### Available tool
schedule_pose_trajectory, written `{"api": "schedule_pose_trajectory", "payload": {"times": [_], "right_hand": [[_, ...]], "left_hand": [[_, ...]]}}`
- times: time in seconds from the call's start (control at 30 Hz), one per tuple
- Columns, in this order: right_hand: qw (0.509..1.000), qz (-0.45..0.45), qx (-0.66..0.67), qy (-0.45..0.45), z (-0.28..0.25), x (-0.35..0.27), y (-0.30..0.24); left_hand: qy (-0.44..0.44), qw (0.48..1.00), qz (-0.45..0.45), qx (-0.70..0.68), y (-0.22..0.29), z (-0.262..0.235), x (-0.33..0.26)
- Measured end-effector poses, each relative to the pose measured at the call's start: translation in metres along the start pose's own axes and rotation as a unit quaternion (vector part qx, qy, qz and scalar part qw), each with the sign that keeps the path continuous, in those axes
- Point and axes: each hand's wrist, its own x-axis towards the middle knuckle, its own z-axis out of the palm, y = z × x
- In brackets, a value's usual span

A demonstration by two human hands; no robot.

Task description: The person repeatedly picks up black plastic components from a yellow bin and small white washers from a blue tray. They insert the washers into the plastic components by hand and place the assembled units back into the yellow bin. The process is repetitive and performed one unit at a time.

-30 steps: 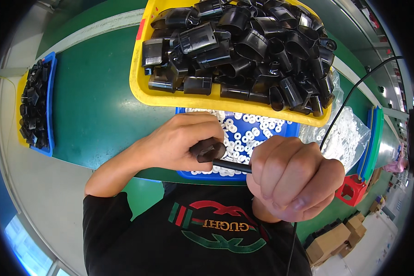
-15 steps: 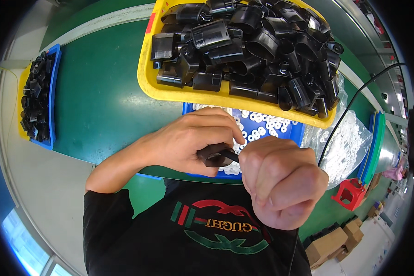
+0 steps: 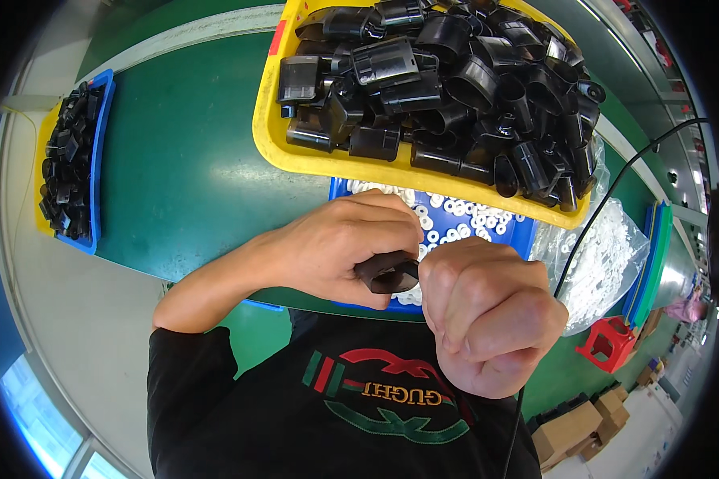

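Black plastic housing [image 3: 387,271], small and rounded, sits low in the middle of the view, just in front of the person's chest and above the near edge of the green counter [image 3: 192,184]. Left hand [image 3: 343,247] has its grip clamped on the housing, fingers curled over the top and thumb beneath. Right hand [image 3: 491,315] is bunched into a fist right against the housing's right end; its grip is closed, but what it pinches is hidden by the knuckles. A thin black cable [image 3: 591,215] runs from below that fist up toward the right rim. Just behind the hands lies a blue tray [image 3: 523,231] scattered with small white rings [image 3: 455,219]. Overlapping its far side is a yellow tray [image 3: 311,164] heaped with many more black housings [image 3: 447,72] of the same kind. To the right of the blue tray sits a clear plastic bag [image 3: 603,255] of white parts, and beyond it a small red stand [image 3: 607,343]. Far to the left, well apart, another blue tray [image 3: 97,136] holds a row of dark pieces.
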Motion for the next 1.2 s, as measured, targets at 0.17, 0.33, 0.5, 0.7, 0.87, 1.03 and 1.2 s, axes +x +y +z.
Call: {"api": "schedule_pose_trajectory", "payload": {"times": [0.17, 0.33, 0.5, 0.7, 0.87, 1.03, 1.2], "right_hand": [[1.0, -0.018, 0.005, -0.008, 0.0, 0.002, 0.006], [0.999, -0.019, 0.037, -0.016, -0.002, 0.0, 0.012], [0.998, -0.018, 0.04, -0.043, -0.005, -0.004, 0.018], [0.999, -0.009, 0.037, -0.001, -0.006, -0.004, 0.015], [0.797, 0.396, -0.436, -0.132, -0.011, 0.012, -0.082], [0.93, 0.065, -0.359, -0.036, -0.055, -0.003, -0.047], [0.762, 0.037, -0.619, -0.186, -0.063, -0.033, 0.009]], "left_hand": [[0.023, 1.0, 0.016, 0.001, -0.002, 0.003, 0.0], [0.026, 0.999, 0.031, 0.003, -0.003, 0.005, 0.0], [0.042, 0.998, 0.043, -0.012, -0.008, 0.013, -0.004], [0.001, 1.0, 0.012, 0.001, -0.002, 0.002, 0.003], [-0.015, 0.999, -0.022, -0.017, 0.01, -0.018, 0.002], [-0.02, 0.998, -0.051, 0.007, 0.01, -0.024, 0.002], [-0.021, 0.992, -0.114, 0.042, 0.024, -0.029, -0.001]]}}
